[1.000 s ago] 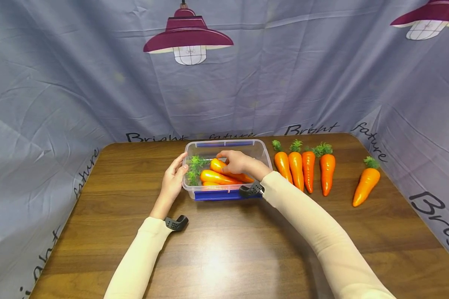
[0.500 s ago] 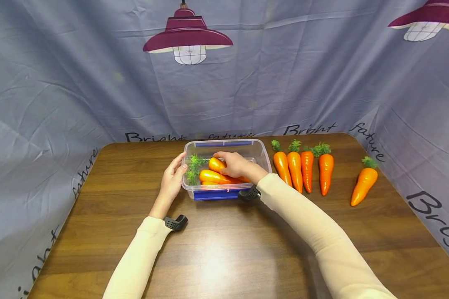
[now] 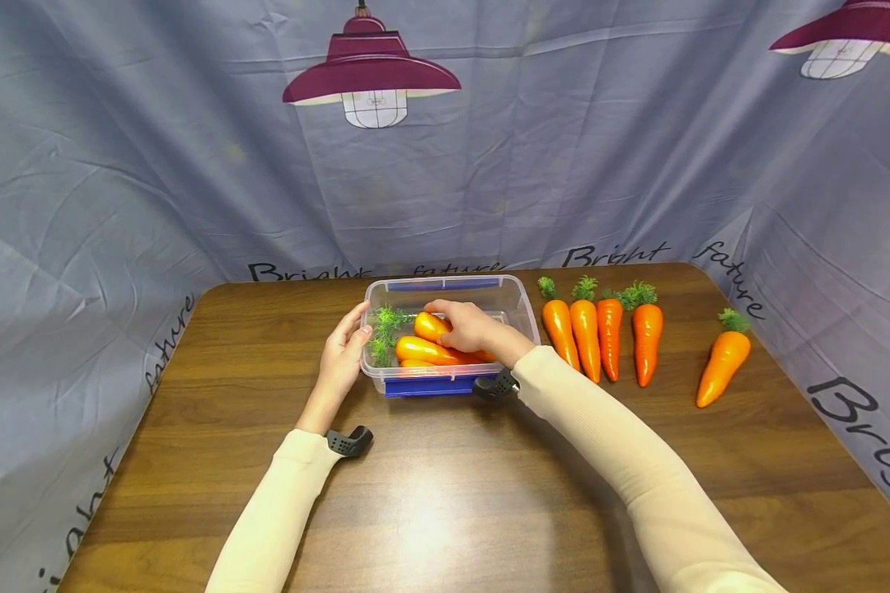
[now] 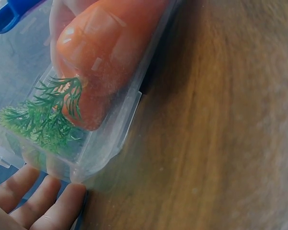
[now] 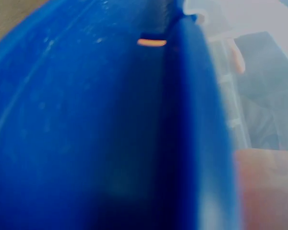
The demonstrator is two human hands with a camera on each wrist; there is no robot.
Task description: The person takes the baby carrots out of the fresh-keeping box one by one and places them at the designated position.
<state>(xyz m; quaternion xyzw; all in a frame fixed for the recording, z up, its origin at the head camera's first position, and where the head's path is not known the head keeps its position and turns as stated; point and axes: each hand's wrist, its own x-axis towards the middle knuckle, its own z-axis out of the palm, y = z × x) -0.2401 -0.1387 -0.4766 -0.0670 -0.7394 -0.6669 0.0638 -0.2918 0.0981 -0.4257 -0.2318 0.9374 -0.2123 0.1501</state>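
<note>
A clear plastic container [image 3: 521, 306] with blue latches stands on the wooden table. Inside it, several orange carrots lie side by side, their green tops toward the left end. My left hand [image 3: 341, 356] holds that end, thumb at the rim; in the left wrist view its fingers [image 4: 60, 206] touch the outside wall. My right hand [image 3: 475, 328] reaches down into the container and grips the rearmost carrot [image 3: 428, 327], whose lower part it covers. A nearer carrot [image 3: 426, 352] lies in front of it. The right wrist view is mostly filled by a blurred blue latch [image 5: 86, 120].
Right of the container, several carrots [image 3: 584, 338] lie in a row, tops toward the back. Another carrot [image 3: 723, 366] lies apart at the far right. A printed grey curtain [image 3: 489, 189] encloses the table [image 3: 267, 354] at the back and sides.
My right hand has settled lower and slightly left over the rear carrot, hiding more of its lower part. My left hand stays at the container's left end.
</note>
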